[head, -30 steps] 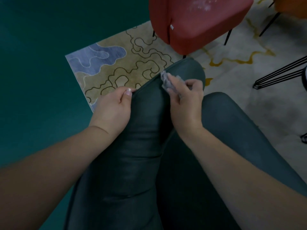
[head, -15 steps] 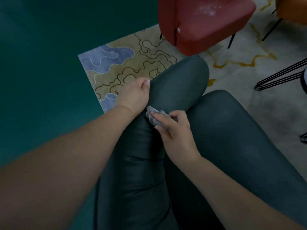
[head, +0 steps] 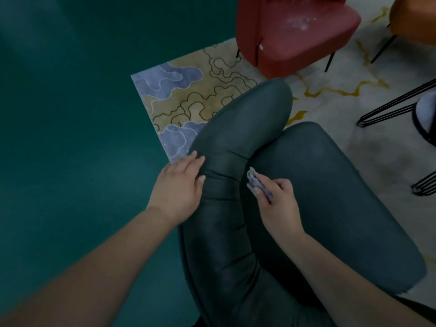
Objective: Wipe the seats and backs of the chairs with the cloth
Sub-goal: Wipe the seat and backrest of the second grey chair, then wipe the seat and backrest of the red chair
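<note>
Between the right hand's [head: 276, 204] thumb and curled fingers [head: 256, 190] a small crumpled grey cloth [head: 258, 182] is pinched, its free end touching the inner face of the dark green leather chair's back [head: 236, 142], just above the crease where the back meets the seat [head: 330, 197]. One second ago the cloth lay near the far tip of the back; it has since been drawn along the roll toward the wearer, so one stroke of the back's upper portion appears done and the near stretch remains. The left hand [head: 179, 187] has slid the same way and now rests with fingers [head: 193, 159] straight and slightly spread on the back's outer face, bracing it. Beyond the back's far tip stand a red upholstered chair [head: 302, 36], whitish marks on its seat, and an orange chair [head: 412, 20] at the frame edge; both look unwiped. Right of the seat, black wire legs [head: 389, 109] stand on the patterned rug [head: 188, 95]. Left of the back lies open teal floor [head: 70, 114], the freer side for stepping round.
</note>
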Motion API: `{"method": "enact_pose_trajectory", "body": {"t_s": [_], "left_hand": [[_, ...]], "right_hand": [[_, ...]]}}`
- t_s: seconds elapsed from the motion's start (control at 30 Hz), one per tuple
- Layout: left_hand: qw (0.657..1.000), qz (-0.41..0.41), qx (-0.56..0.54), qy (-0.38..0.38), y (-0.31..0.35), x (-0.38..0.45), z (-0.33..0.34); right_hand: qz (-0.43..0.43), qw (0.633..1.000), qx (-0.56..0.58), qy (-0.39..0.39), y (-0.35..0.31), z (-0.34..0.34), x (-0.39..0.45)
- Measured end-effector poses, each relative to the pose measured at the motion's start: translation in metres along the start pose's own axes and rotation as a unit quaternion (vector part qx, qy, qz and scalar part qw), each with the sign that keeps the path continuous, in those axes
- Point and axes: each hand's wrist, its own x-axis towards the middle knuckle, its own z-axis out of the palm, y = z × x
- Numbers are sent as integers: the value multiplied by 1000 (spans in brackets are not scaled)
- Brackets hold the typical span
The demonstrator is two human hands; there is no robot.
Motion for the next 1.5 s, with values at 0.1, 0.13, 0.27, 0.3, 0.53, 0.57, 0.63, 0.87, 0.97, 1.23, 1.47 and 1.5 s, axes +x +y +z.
{"method": "enact_pose_trajectory", "body": {"t_s": [0.1, 0.13, 0.27, 0.3, 0.53, 0.57, 0.63, 0.87, 0.97, 1.23, 1.47, 1.5], "left_hand": [[998, -16, 52, -18, -6, -39, -7], [998, -24, 60, -18, -8, -50, -11], [995, -26, 88, -25, -25, -89, -27], [995, -23, 92, -27, -32, -98, -33], [991, -3, 122, -51, -116, -137, -70], [990, 5, 132, -56, -132, -141, -76], [988, 16, 141, -63, -164, -149, -89], [985, 28, 151, -79, -264, -169, -116], [986, 22, 143, -89, -292, -160, -121], [986, 40, 127, -102, -329, -66, -131], [994, 78, 4, -79, -329, 62, -164], [993, 94, -14, -70, -326, 79, -170]], "right_hand": [[5, 1000, -6, 7, -18, -10, -16], [1, 1000, -8, 9, -26, -13, -20], [-22, 999, -33, 10, -61, -17, -34], [-22, 999, -39, 9, -71, -16, -37], [-7, 999, -41, 31, -145, 31, -58], [-6, 999, -38, 36, -158, 43, -63], [-1, 999, -27, 37, -183, 70, -72], [30, 999, 0, 19, -244, 150, -86], [45, 999, -4, 13, -255, 169, -80], [47, 996, -31, -75, -270, 180, 14], [85, 982, 134, -103, -298, 187, 126], [85, 981, 137, -110, -302, 187, 139]]}}
